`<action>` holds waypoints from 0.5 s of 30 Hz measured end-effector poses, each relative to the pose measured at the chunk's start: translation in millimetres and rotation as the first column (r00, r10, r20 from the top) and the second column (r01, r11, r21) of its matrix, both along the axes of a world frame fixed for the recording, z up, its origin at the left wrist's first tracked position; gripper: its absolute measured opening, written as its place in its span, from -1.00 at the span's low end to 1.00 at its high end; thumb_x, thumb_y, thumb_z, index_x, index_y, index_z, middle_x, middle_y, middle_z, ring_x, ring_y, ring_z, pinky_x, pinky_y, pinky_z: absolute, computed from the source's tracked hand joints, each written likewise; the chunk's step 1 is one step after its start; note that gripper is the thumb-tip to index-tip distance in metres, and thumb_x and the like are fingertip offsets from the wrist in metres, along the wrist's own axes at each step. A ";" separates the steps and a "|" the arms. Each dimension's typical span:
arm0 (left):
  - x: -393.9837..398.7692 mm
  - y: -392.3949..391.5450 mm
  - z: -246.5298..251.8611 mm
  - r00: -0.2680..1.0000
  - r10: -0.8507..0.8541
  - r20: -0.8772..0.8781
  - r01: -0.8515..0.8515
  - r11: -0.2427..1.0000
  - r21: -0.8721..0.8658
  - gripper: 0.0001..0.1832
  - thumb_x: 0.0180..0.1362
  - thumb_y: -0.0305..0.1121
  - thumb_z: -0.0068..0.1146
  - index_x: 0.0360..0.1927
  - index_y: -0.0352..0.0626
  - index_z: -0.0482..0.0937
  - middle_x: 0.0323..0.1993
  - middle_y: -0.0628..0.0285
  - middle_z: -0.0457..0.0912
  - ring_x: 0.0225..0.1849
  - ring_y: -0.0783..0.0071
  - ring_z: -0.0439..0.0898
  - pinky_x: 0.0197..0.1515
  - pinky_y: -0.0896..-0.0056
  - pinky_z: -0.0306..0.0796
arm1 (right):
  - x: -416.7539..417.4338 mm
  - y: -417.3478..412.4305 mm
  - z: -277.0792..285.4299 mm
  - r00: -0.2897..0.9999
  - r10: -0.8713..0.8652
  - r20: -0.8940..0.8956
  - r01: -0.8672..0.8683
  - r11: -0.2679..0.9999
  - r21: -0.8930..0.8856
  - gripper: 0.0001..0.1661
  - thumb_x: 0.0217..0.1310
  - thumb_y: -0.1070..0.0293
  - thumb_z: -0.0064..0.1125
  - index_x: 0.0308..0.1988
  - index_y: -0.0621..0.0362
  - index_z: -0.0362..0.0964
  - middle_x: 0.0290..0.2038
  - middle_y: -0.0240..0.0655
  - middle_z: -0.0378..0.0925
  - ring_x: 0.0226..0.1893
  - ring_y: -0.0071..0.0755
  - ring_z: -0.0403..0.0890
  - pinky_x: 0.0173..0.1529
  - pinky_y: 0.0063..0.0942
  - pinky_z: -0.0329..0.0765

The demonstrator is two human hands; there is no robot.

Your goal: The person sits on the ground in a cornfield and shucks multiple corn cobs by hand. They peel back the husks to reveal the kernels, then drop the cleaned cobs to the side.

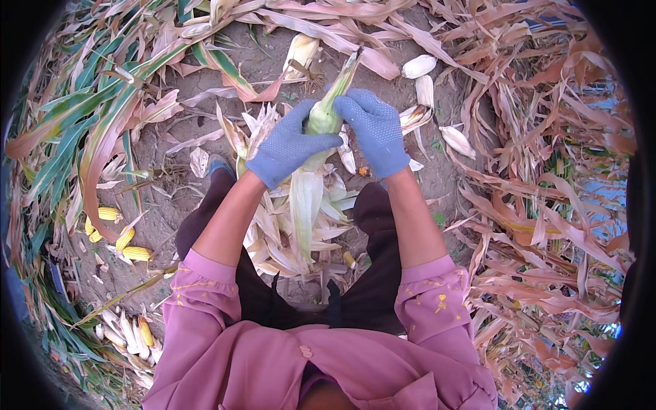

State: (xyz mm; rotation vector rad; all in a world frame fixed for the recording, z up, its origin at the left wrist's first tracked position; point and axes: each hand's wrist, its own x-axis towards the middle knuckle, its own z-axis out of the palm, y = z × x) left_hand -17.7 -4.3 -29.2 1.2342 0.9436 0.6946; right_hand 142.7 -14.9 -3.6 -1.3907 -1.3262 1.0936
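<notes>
Between my hands is an ear of corn in its green husk, its dark tip pointing away from me. My left hand, in a blue dotted glove, wraps the ear's lower part with the thumb across it. My right hand, gloved alike, pinches the husk near the narrow tip. A pale, loosened husk leaf hangs from the ear towards me. Beneath it, a heap of stripped husks lies between my legs. The kernels of this ear are hidden by the husk.
Bare yellow corn cobs lie on the soil at left. More ears are piled at lower left. Several ears in pale husks lie ahead and to the right. Dry corn stalks crowd the right; greener stalks lie left.
</notes>
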 end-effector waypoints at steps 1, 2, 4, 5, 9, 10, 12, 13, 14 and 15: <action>0.6 -0.3 0.9 1.000 0.008 0.016 -0.007 1.000 -0.005 -0.43 -0.12 -0.30 0.34 -0.02 -0.23 0.39 -0.23 0.26 0.50 -0.21 0.55 0.46 -0.15 0.50 0.39 | 1.6 -0.8 -3.3 1.000 0.005 0.024 -0.006 0.999 0.042 -0.71 0.11 0.33 0.13 -0.19 0.30 0.50 -0.32 -0.26 0.54 -0.29 -0.51 0.53 -0.17 -0.53 0.45; 1.1 -0.6 1.3 0.999 0.015 0.031 -0.015 1.000 -0.010 -0.42 -0.12 -0.31 0.34 0.00 -0.22 0.38 -0.22 0.26 0.50 -0.20 0.55 0.46 -0.14 0.50 0.39 | 2.8 -1.5 -5.2 0.999 0.010 0.048 -0.014 0.996 0.084 -0.72 0.14 0.33 0.10 -0.20 0.30 0.50 -0.33 -0.26 0.54 -0.30 -0.52 0.53 -0.18 -0.53 0.45; -0.3 -0.3 -1.2 1.000 -0.006 0.025 0.006 1.000 0.011 -0.40 -0.12 -0.31 0.34 0.03 -0.22 0.37 -0.20 0.26 0.49 -0.19 0.56 0.46 -0.12 0.51 0.39 | 0.9 -1.1 -4.2 0.998 -0.052 0.021 0.052 0.998 0.028 -0.72 0.18 0.32 0.05 -0.22 0.31 0.50 -0.35 -0.27 0.54 -0.31 -0.52 0.52 -0.19 -0.52 0.44; -0.8 -0.3 -2.0 1.000 -0.016 0.021 0.016 1.000 0.021 -0.39 -0.11 -0.32 0.34 0.04 -0.22 0.36 -0.19 0.26 0.49 -0.18 0.56 0.46 -0.11 0.51 0.39 | -0.1 -0.8 -4.0 0.996 -0.084 0.008 0.084 0.996 -0.001 -0.72 0.20 0.31 0.02 -0.23 0.32 0.50 -0.35 -0.28 0.54 -0.31 -0.52 0.52 -0.19 -0.52 0.44; 2.9 -3.1 0.3 0.988 0.010 0.153 -0.002 0.999 -0.051 -0.39 -0.08 -0.32 0.32 0.05 -0.22 0.33 -0.16 0.26 0.48 -0.17 0.56 0.46 -0.09 0.53 0.38 | 0.1 2.3 -16.3 0.902 -0.180 -0.391 0.154 0.983 -0.098 -0.71 0.23 0.30 -0.03 -0.22 0.31 0.48 -0.34 -0.28 0.53 -0.33 -0.50 0.51 -0.18 -0.52 0.44; 4.0 -3.6 3.7 0.986 0.031 0.165 -0.020 0.998 -0.067 -0.40 -0.06 -0.32 0.31 0.06 -0.23 0.32 -0.15 0.26 0.47 -0.17 0.56 0.46 -0.08 0.53 0.38 | -0.9 2.2 -17.7 0.859 -0.199 -0.472 0.147 0.978 -0.145 -0.71 0.23 0.31 -0.03 -0.20 0.31 0.46 -0.32 -0.28 0.53 -0.32 -0.49 0.52 -0.17 -0.51 0.44; 4.4 -4.3 1.0 0.977 0.078 0.197 -0.065 0.995 -0.074 -0.43 -0.03 -0.31 0.28 0.05 -0.24 0.32 -0.14 0.25 0.47 -0.16 0.55 0.47 -0.09 0.53 0.38 | -2.6 1.6 -21.4 0.765 -0.227 -0.602 0.117 0.969 -0.217 -0.69 0.23 0.29 -0.03 -0.14 0.29 0.42 -0.28 -0.27 0.53 -0.29 -0.44 0.53 -0.14 -0.47 0.46; 4.7 -3.8 -7.0 0.971 0.104 0.217 -0.092 0.994 -0.065 -0.45 0.00 -0.31 0.26 0.04 -0.24 0.32 -0.14 0.25 0.47 -0.16 0.54 0.47 -0.09 0.52 0.39 | -3.2 1.1 -23.8 0.719 -0.234 -0.655 0.095 0.966 -0.241 -0.67 0.24 0.27 -0.03 -0.09 0.27 0.40 -0.25 -0.26 0.52 -0.27 -0.41 0.53 -0.12 -0.43 0.47; 4.0 -2.9 -12.0 0.963 0.129 0.237 -0.119 0.991 -0.057 -0.48 0.02 -0.31 0.23 0.03 -0.24 0.31 -0.14 0.24 0.46 -0.16 0.53 0.48 -0.10 0.51 0.40 | -3.8 0.8 -24.8 0.669 -0.242 -0.703 0.071 0.962 -0.264 -0.64 0.25 0.25 -0.03 -0.04 0.25 0.37 -0.22 -0.26 0.52 -0.25 -0.37 0.54 -0.09 -0.40 0.48; 2.5 -1.5 -11.0 0.942 0.209 0.265 -0.180 0.975 -0.129 -0.52 0.06 -0.31 0.19 0.02 -0.25 0.31 -0.14 0.21 0.46 -0.13 0.46 0.49 -0.07 0.41 0.42 | -1.7 2.0 -25.3 0.621 -0.263 -0.738 0.087 0.959 -0.269 -0.64 0.25 0.25 -0.03 -0.05 0.25 0.37 -0.22 -0.26 0.52 -0.23 -0.35 0.54 -0.08 -0.38 0.48</action>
